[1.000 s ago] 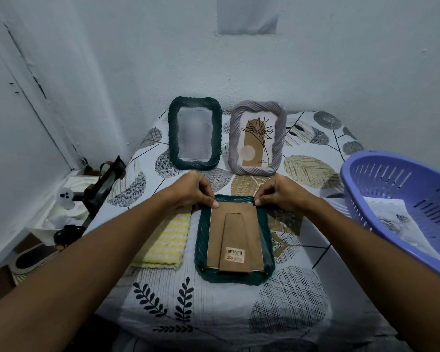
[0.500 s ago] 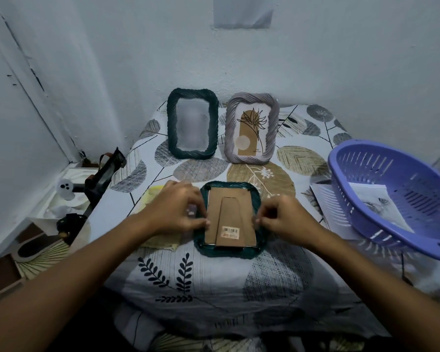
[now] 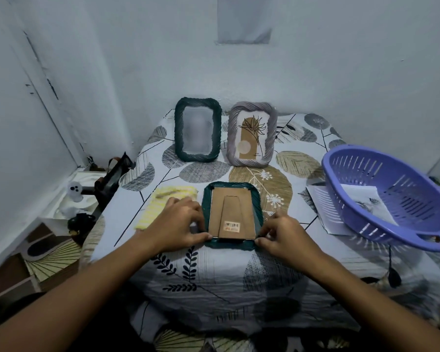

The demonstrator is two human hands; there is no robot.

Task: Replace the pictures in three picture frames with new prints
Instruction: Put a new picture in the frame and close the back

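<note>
Frame [image 3: 231, 215] lies face-down btwn the hands, backing [image 3: 231, 214] up. Its near corners are pinched: left hand [image 3: 178, 223] at one, right hand [image 3: 285, 233] at the other. Backing clips prob. being worked; next, backing is to be lifted off w/ care.

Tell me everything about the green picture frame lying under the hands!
The face-down green frame lies flat on the leaf-patterned cloth, back side up. Its dark green border looks twisted like rope. A brown cardboard backing fills the middle, with a folded-flat stand and a small barcode sticker near the bottom. The left hand and right hand pinch at its two near corners.
</note>
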